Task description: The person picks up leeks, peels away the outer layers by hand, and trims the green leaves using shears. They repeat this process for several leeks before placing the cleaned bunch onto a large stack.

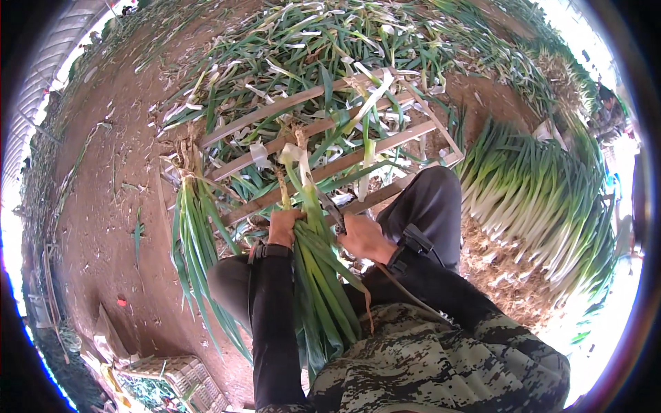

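1 slip of the knife (332, 207) gripped in the right hand (365, 238) could nick the left hand (282, 228) clasping green onion stalks (319, 265).

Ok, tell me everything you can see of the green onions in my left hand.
The green onions form a loose bunch: long, flat green leaves spread toward the picture's lower edge, one ending withered brown. Paler stalks point away over the wooden rack, with brownish roots at the tips. The left hand grips the stalks; the right hand holds a knife close beside them, though contact is unclear.
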Motion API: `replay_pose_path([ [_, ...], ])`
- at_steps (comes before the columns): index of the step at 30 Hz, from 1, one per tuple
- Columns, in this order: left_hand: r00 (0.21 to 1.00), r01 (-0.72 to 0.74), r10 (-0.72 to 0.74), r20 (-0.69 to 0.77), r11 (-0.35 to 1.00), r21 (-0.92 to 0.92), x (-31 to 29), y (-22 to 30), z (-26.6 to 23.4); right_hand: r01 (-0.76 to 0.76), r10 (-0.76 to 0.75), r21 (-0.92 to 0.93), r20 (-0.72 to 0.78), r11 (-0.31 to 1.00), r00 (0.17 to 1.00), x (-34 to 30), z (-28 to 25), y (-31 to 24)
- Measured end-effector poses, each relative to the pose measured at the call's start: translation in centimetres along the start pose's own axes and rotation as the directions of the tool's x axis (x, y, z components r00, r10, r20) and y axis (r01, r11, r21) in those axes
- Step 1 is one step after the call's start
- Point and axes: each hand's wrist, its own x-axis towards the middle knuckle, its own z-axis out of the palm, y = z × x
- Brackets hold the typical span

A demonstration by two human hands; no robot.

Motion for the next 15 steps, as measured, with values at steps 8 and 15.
replay_pose_path([
  [8,1.0,-0.021,0.021,-0.012,1.0,-0.001,0.8,-1.1,-0.9,0.0,0.001,0.022,-0.074,1.0,0.997,6.9,-0.6,-0.1],
  [15,0.998,-0.026,0.029,-0.051,0.998,0.066,0.1,-0.8,-0.8,-0.023,0.019,-0.039,-0.118,0.999,0.993,13.8,-2.2,0.1],
])
